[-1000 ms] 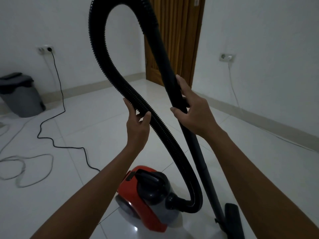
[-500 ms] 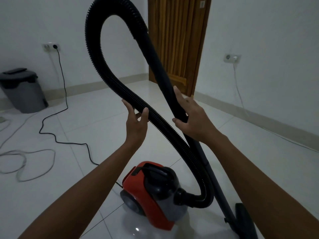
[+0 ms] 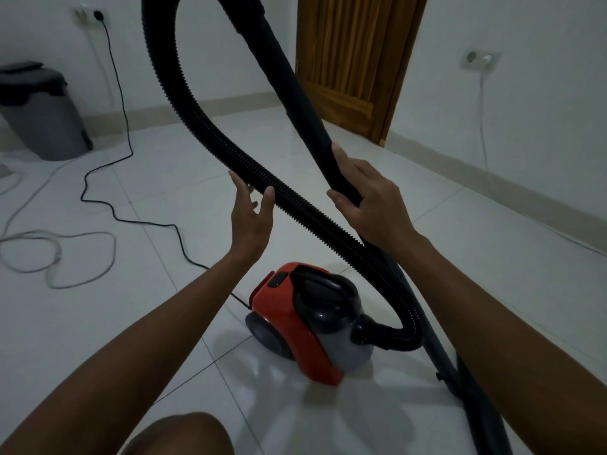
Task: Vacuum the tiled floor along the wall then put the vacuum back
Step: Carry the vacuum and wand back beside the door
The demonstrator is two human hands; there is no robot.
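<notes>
Glossy white tiled floor fills the frame, mirror-smooth. At lower centre sits my red canister vacuum, rounded hard plastic, parked close so the hose reaches. The ribbed, flexible black hose arcs up through the upper left, kept off the floor; my left hand cups it loosely, fingers spread. My right hand closes around the smooth rigid wand, centre right, steadying it.
</notes>
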